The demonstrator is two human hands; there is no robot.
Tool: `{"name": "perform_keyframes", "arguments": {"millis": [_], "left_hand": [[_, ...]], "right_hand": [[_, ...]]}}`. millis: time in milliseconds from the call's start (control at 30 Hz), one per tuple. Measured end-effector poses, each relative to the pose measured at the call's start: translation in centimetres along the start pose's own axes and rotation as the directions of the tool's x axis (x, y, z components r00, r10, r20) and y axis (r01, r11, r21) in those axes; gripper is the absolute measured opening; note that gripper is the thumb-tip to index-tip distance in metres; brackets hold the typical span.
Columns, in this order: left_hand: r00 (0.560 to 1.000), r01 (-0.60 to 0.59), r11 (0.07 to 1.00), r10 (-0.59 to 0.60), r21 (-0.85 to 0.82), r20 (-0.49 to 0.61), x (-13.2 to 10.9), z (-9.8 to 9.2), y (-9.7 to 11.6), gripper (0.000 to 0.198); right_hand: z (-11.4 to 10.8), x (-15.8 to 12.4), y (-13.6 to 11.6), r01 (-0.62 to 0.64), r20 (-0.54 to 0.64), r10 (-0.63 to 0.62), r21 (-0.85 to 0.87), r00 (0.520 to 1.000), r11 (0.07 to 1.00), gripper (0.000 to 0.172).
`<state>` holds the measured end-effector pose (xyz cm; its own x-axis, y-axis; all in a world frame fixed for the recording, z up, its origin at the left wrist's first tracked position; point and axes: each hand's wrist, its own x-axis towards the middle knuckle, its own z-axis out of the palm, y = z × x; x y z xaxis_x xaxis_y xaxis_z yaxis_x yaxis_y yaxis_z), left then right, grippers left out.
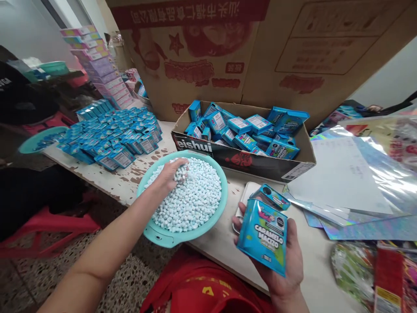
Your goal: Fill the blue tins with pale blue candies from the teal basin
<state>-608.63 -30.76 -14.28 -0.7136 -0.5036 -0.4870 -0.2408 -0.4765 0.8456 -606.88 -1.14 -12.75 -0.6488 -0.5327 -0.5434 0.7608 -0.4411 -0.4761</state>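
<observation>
Scooping step: my left grip (170, 174) curls round candies (192, 200) in the basin (158, 234); right grip (291, 257) clasps the open box (263, 230).

My left hand (169, 174) and right hand (286, 261) are bare, and so is my left forearm (107, 248), which crosses the lower left of the frame. At bottom centre I wear a red garment (195, 282) (its yellow printed mark is too cut off to read).
</observation>
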Motion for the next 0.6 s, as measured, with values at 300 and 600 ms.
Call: {"name": "perform_keyframes", "arguments": {"millis": [300, 600], "left_hand": [[0.976, 0.215, 0.845, -0.193, -0.49, 0.097, 0.0, 0.0, 0.5, 0.024], [0.966, 0.257, 0.821, -0.234, -0.509, 0.109, -0.5, 0.5, 0.8, 0.016]], "right_hand": [[1.5, 0.5, 2.5, -0.255, 0.248, 0.222, 0.111, 0.943, 0.961, 0.077], [4.1, 4.2, 0.0, -0.07, 0.214, 0.113, -0.201, 0.97, 0.977, 0.072]]}}
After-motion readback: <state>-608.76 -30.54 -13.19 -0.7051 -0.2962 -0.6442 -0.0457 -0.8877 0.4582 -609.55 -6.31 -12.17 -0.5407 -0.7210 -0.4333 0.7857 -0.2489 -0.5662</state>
